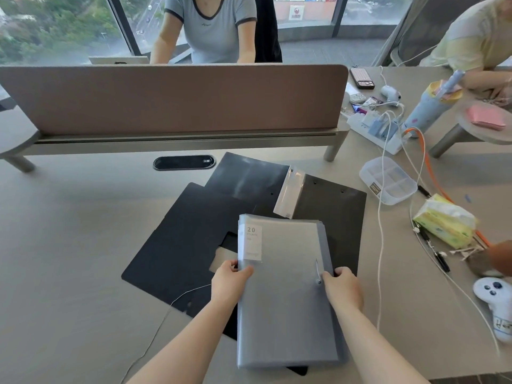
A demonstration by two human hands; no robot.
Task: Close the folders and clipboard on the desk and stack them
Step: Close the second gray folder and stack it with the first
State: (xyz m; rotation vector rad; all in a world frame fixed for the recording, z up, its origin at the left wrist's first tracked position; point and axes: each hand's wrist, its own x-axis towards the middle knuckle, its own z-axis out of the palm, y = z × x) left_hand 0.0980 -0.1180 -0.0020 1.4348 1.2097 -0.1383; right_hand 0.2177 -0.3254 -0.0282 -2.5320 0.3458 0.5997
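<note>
Here, a pale tabletop [69, 231] by tall windows, with a tan divider screen [171, 98] across its far side.

Both hands hold a closed grey folder [282, 286] above the near middle: the left hand [230, 278] has its grip closed on the left edge, the right hand [343, 289] clamps the right edge. Under it lie an open black folder [180, 245] and an open black clipboard [329, 212], overlapping. The left half of the surface is bare; the right side is crowded with a clear compartment box [388, 184], a tissue pack [443, 223], cables and a white controller [496, 306].
</note>
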